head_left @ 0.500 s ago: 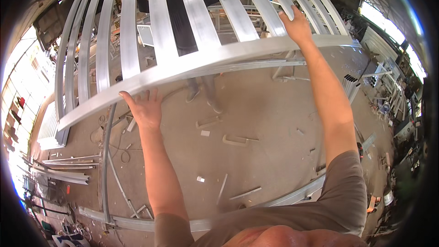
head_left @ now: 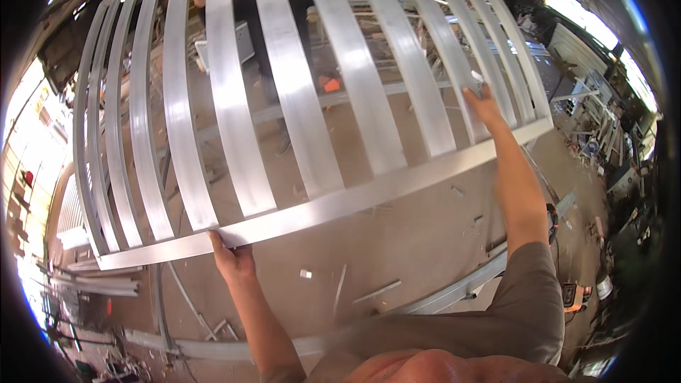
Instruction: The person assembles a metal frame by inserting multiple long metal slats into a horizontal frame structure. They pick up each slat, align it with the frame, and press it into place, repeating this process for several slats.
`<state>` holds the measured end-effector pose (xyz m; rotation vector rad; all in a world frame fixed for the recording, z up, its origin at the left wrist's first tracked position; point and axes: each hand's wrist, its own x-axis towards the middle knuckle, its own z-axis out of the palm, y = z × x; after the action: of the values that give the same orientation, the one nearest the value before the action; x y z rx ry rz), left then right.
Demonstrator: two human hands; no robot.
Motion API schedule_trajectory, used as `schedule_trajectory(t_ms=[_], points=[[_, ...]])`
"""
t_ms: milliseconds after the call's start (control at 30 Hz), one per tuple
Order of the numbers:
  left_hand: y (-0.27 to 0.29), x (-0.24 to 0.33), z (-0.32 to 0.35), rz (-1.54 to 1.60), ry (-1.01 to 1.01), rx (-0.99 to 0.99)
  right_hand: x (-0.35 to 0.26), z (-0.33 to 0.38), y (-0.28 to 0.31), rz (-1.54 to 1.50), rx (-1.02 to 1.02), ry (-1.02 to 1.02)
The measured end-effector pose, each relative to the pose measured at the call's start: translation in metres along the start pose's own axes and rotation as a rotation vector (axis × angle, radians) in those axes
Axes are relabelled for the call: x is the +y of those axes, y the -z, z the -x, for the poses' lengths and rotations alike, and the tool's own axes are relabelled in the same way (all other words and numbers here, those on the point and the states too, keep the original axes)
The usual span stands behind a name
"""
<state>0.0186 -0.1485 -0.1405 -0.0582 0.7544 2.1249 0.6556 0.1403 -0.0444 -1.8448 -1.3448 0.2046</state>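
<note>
At the far left, loose aluminium offcuts [head_left: 99, 285] lie in a bundle on the dusty concrete floor [head_left: 425, 241], pale, straight and square-edged. Above them rises the aluminium gate frame [head_left: 298, 99], a grille of flat, brushed, silvery slats welded to a long bottom rail [head_left: 340, 202]; the metal is smooth and catches the light in bright streaks. The frame is held up off the floor in front of the person, its rail running from lower left to upper right across the view, while the slats fan upward and away from it toward the top edge, bent into curves by the lens. The left hand [head_left: 233, 259] is under the rail near its left end, palm up and fingers curled around the lower edge from below. Behind the slats, near the middle, another person's dark-trousered legs [head_left: 266, 35] stand on the floor, with a small orange object [head_left: 329, 84] near them. Short metal scraps [head_left: 376, 291] are scattered on the concrete below the rail, and a long aluminium bar [head_left: 454, 291] lies slanted lower down. The right hand [head_left: 484, 105] is raised at the right end, fingers closed around one of the outer slats just above the rail. Compared with half a second earlier, the frame has tilted: its right end sits higher, more slats fill the view, and the left hand has dropped lower.
</note>
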Motion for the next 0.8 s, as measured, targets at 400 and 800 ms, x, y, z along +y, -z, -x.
schedule_trajectory(t_ms=[400,800], points=[[0.078,-0.100,0.197,-0.158,-0.027,0.033,0.284,0.042,0.094,-0.474,-0.329,-0.380],[0.181,-0.131,0.256,-0.275,0.045,0.385,0.320,0.117,0.117,-0.271,-0.439,-0.329]])
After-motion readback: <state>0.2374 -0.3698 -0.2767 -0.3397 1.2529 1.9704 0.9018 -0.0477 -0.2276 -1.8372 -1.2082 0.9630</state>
